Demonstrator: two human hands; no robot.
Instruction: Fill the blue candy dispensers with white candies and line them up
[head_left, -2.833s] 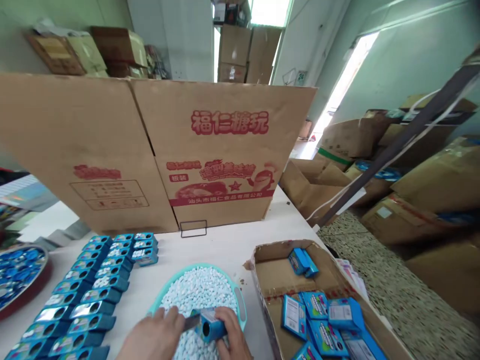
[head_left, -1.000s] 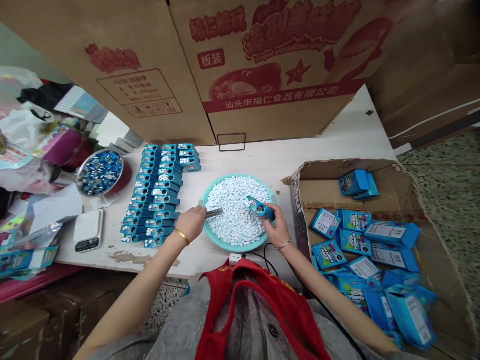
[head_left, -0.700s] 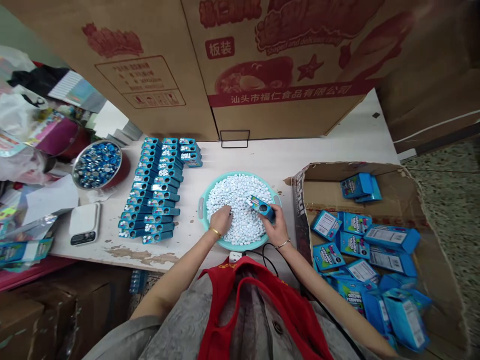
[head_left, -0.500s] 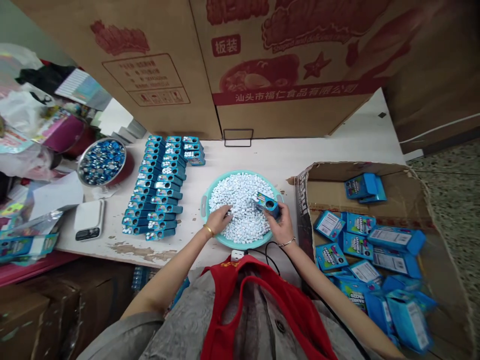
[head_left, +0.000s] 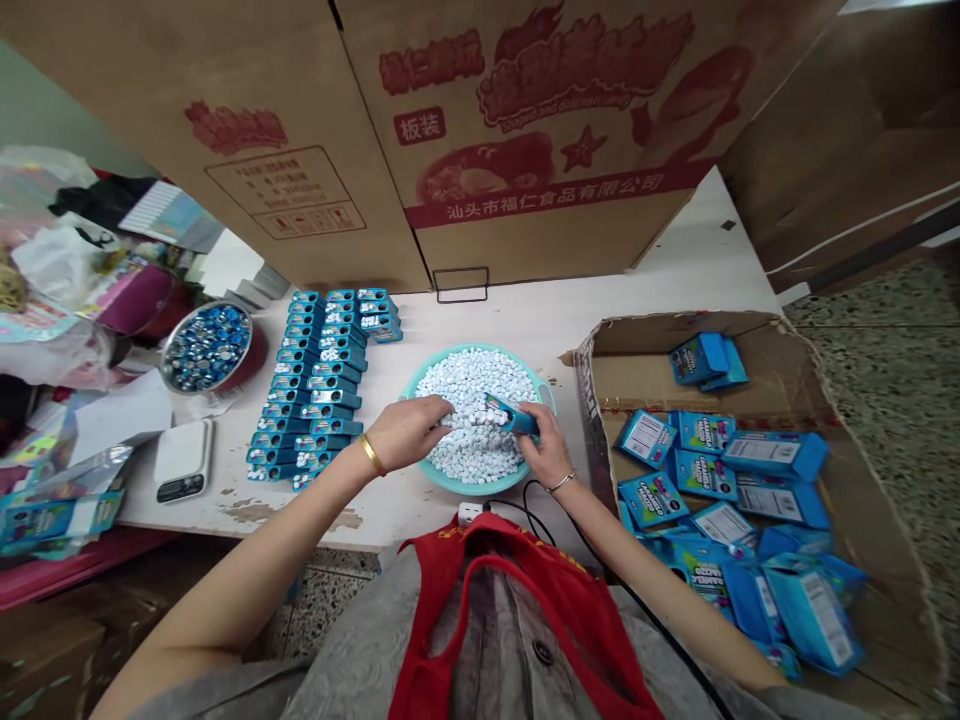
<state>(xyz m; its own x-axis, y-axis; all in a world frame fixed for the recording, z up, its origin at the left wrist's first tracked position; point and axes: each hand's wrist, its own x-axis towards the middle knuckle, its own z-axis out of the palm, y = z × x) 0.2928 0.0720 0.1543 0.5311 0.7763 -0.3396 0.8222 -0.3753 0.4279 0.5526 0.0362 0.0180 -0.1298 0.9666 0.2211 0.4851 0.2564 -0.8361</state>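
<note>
A teal basin (head_left: 420, 470) full of small white candies (head_left: 476, 450) sits on the table in front of me. My right hand (head_left: 546, 445) grips a small blue box (head_left: 514, 415) over the right part of the basin, its printed end tilted toward the candies. My left hand (head_left: 409, 432) is over the basin's left side, thumb and fingers curled toward each other; whether anything is between the fingertips I cannot make out. Rows of blue boxes (head_left: 330, 383) stand left of the basin, several with white candies showing at their tops.
A carton (head_left: 600, 440) of blue boxes is on the right. Large cardboard boxes (head_left: 525, 245) stand behind the basin. On the left are a metal bowl (head_left: 206, 347) of shiny blue pieces, a white scale (head_left: 184, 460) and plastic bags. A black cable runs by my right arm.
My left hand has lifted and shifted left to the basin's edge. The blue box in my right hand has moved left and tilted more. The camera view has shifted slightly.
</note>
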